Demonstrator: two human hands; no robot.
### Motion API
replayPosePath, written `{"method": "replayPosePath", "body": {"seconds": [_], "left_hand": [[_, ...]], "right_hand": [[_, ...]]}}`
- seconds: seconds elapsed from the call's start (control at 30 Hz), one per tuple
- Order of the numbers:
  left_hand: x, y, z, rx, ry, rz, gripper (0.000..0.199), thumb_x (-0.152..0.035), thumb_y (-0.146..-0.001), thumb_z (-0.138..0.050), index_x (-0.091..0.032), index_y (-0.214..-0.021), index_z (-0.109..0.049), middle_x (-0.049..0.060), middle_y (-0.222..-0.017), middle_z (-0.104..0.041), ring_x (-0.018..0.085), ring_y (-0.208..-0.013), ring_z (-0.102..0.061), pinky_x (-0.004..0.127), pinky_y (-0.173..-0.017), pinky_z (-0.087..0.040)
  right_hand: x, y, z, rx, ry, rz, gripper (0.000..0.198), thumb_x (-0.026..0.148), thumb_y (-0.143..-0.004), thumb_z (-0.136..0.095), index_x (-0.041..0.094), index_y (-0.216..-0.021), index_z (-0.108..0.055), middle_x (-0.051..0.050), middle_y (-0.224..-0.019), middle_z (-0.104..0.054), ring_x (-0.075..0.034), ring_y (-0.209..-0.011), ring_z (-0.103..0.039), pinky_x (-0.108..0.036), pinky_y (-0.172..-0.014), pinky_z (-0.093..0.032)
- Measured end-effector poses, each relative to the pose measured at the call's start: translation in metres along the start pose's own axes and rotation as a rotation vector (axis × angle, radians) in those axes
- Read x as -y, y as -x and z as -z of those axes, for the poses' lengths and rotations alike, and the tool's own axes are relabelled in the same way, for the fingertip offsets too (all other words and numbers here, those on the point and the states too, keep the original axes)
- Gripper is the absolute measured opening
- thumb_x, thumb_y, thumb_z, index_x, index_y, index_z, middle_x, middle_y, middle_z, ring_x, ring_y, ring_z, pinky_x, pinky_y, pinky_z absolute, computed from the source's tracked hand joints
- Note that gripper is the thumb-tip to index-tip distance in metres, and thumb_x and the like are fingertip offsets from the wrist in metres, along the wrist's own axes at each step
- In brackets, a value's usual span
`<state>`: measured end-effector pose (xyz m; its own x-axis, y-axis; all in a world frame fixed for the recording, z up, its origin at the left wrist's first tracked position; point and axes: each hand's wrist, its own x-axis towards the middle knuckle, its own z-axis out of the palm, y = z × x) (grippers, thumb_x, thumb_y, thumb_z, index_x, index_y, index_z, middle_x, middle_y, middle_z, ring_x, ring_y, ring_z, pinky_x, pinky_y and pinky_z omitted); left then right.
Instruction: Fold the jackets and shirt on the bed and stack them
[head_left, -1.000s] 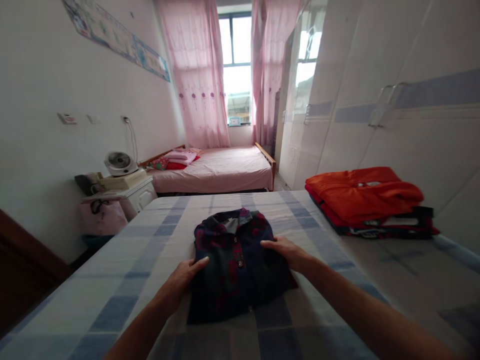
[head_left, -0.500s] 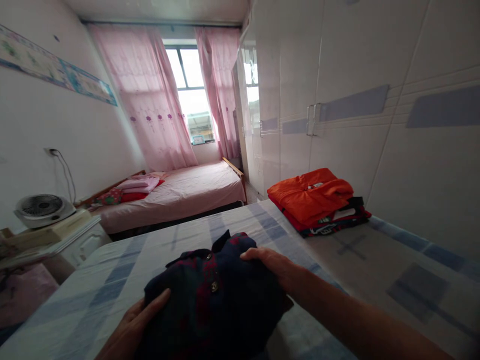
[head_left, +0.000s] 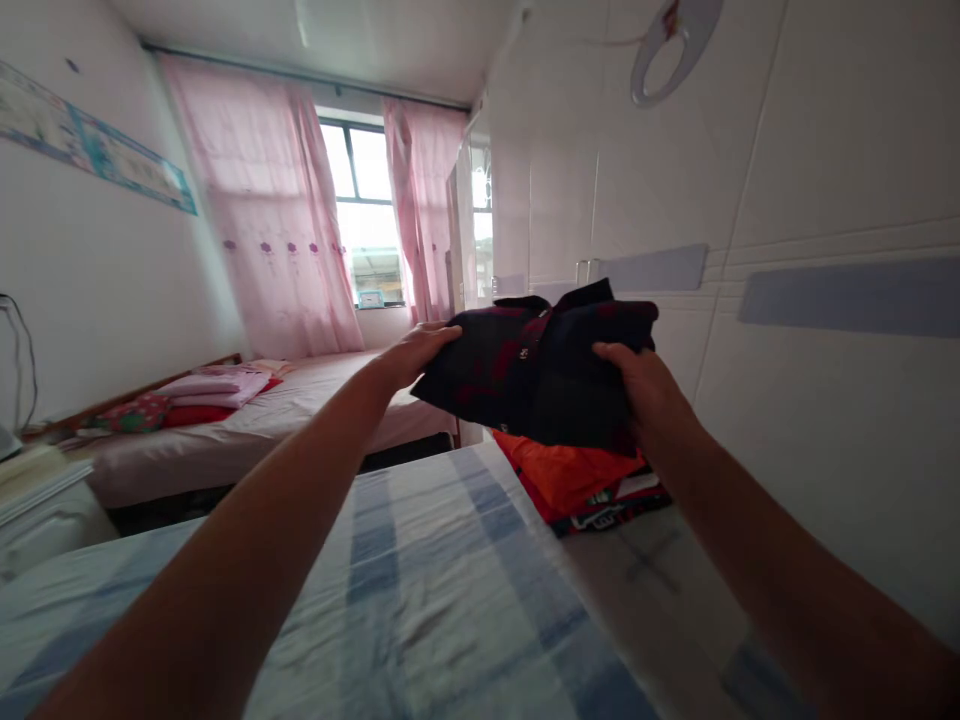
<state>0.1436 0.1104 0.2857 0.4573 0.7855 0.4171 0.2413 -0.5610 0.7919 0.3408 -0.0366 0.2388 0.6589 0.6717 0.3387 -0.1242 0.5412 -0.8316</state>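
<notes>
A folded dark shirt [head_left: 540, 370] with a collar, front buttons and dark red patches hangs in the air between my hands. My left hand [head_left: 420, 350] grips its left edge, thumb on top and the other fingers hidden underneath. On its right side my right hand [head_left: 645, 385] is closed the same way, thumb over the cloth. Just below the shirt is a stack of folded clothes with an orange garment [head_left: 555, 475] on top, partly covered from view by the shirt. Darker garments [head_left: 611, 515] lie under the orange one.
The clothes stack sits on a bed with a blue-and-white checked sheet [head_left: 420, 600]. White wardrobe doors [head_left: 810, 420] rise close on the right. Beyond is a second bed with a pink sheet [head_left: 315, 390], below pink curtains [head_left: 247, 200]. A white cabinet [head_left: 52, 500] stands at left.
Both hands have lifted the dark shirt off the checked bed and carried it forward and right, over the clothes stack. The camera view has shifted to the right and up.
</notes>
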Motion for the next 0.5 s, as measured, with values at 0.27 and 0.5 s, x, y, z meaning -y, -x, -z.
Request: {"method": "replayPosePath", "body": {"seconds": [0.27, 0.5], "left_hand": [[0.09, 0.042, -0.09, 0.063, -0.247, -0.076, 0.019, -0.02, -0.077, -0.061, -0.016, -0.095, -0.065, 0.01, -0.105, -0.065, 0.023, -0.103, -0.059, 0.042, -0.095, -0.042], [0.123, 0.205, -0.081, 0.118, -0.321, -0.231, 0.033, -0.025, -0.086, -0.05, -0.027, -0.118, -0.055, 0.004, -0.11, -0.063, 0.017, -0.097, -0.062, 0.03, -0.085, -0.05]], "right_hand": [[-0.118, 0.031, 0.083, -0.073, 0.125, -0.422, 0.016, 0.025, -0.065, -0.066, 0.022, -0.073, -0.052, -0.003, -0.073, -0.065, -0.023, -0.078, -0.065, -0.035, -0.063, -0.057], [-0.131, 0.106, 0.115, 0.015, 0.295, -0.63, 0.035, 0.04, -0.066, -0.062, 0.02, -0.095, -0.056, -0.005, -0.089, -0.067, -0.018, -0.082, -0.064, -0.028, -0.066, -0.049]]}}
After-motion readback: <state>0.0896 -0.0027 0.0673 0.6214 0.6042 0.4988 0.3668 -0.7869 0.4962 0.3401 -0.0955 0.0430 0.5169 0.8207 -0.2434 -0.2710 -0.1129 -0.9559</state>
